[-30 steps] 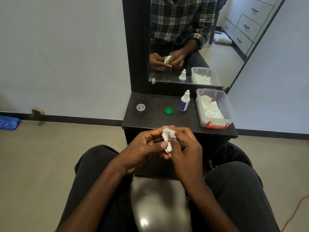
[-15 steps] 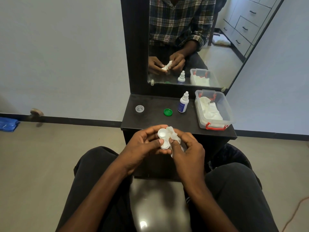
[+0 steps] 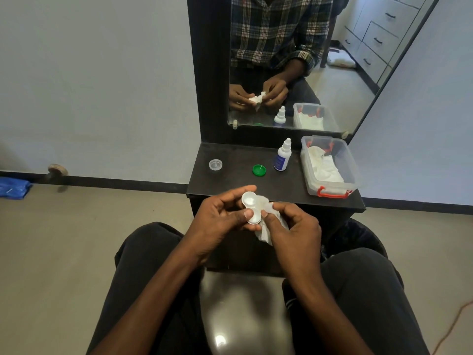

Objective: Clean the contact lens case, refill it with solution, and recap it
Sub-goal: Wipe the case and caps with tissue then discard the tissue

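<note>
Above the lap, before a black counter (image 3: 276, 187): uncapped contact lens case (image 3: 251, 207) pinched in left hand (image 3: 220, 221), crumpled tissue (image 3: 268, 226) clutched in right hand (image 3: 294, 226), wiping apparently ending, solution bottle (image 3: 282, 157) likely needed next.

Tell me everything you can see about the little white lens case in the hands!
The lens case is small, white and looks like smooth plastic: two round cups joined side by side. Both cups are uncapped and face up, and they look empty. It is held above the front edge of the black shelf. The left hand holds it, thumb on the nearer cup. The right hand pinches a crumpled white tissue against its right side.
</note>
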